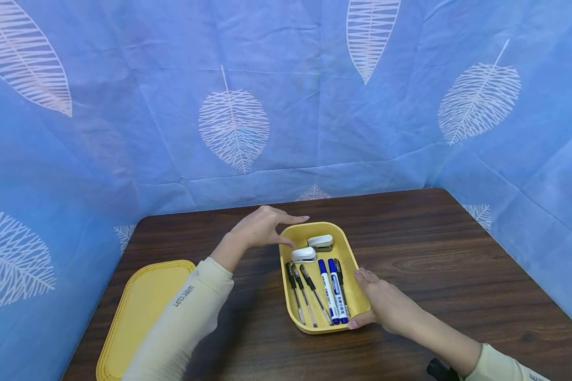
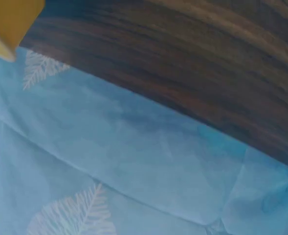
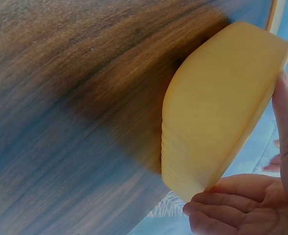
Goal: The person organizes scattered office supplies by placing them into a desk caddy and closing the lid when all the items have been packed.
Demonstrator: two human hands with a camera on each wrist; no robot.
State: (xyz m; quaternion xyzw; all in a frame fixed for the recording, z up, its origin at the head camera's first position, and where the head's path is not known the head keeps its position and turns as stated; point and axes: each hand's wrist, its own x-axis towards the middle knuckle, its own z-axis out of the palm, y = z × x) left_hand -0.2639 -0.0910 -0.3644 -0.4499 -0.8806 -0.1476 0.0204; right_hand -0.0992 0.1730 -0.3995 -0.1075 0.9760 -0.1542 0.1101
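A shallow yellow box [image 1: 295, 320] lies lengthwise on the table. Inside, two small white staplers [image 1: 320, 242] sit at the far end, and several black-capped pens [image 1: 306, 291] and two blue-capped markers [image 1: 331, 291] lie below them. My left hand [image 1: 259, 227] spans the far left corner, fingers stretched over the far rim and thumb at the left rim. My right hand [image 1: 386, 304] holds the near right corner. In the right wrist view its thumb [image 3: 286, 110] lies against the rim and its fingers [image 3: 227, 200] touch the outer wall. The left wrist view hides my left hand.
To the left lies a flat yellow lid [image 1: 148, 304], partly covered by my left sleeve [image 1: 186, 317]. The dark wooden table [image 1: 448, 254] ends against a blue cloth with white leaves [image 1: 286, 127] behind and at both sides.
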